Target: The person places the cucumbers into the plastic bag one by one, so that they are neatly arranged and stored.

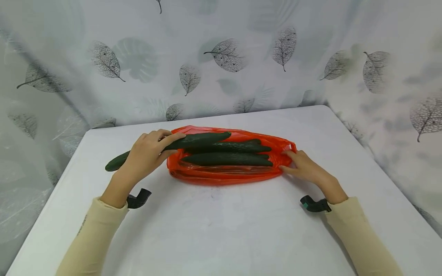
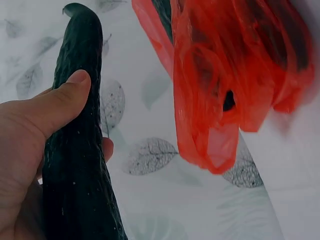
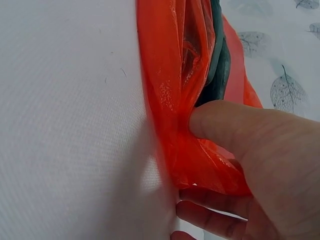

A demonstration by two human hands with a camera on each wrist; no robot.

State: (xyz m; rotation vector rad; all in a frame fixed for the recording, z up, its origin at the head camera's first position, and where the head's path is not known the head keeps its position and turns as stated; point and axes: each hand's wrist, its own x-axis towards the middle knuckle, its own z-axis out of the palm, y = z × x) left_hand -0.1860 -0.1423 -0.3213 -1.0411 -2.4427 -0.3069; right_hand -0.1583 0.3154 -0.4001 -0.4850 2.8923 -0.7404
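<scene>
A long dark green cucumber (image 1: 203, 140) slants across the left end of a red plastic bag (image 1: 207, 177), its near end sticking out over the table at left. My left hand (image 1: 146, 153) grips this cucumber, thumb along its side in the left wrist view (image 2: 75, 150). Several more cucumbers (image 1: 228, 159) lie side by side in the bag's wide opening. At the bag's right end, my right hand (image 1: 304, 166) pinches the red plastic between thumb and fingers, as the right wrist view shows, with the thumb (image 3: 220, 122) pressed on the film.
The bag rests toward the back of a white table (image 1: 221, 230). Behind it hangs a pale curtain (image 1: 224, 88) printed with grey leaves. A black wrist mount (image 1: 139, 198) sits under the left wrist, and another (image 1: 315, 204) under the right.
</scene>
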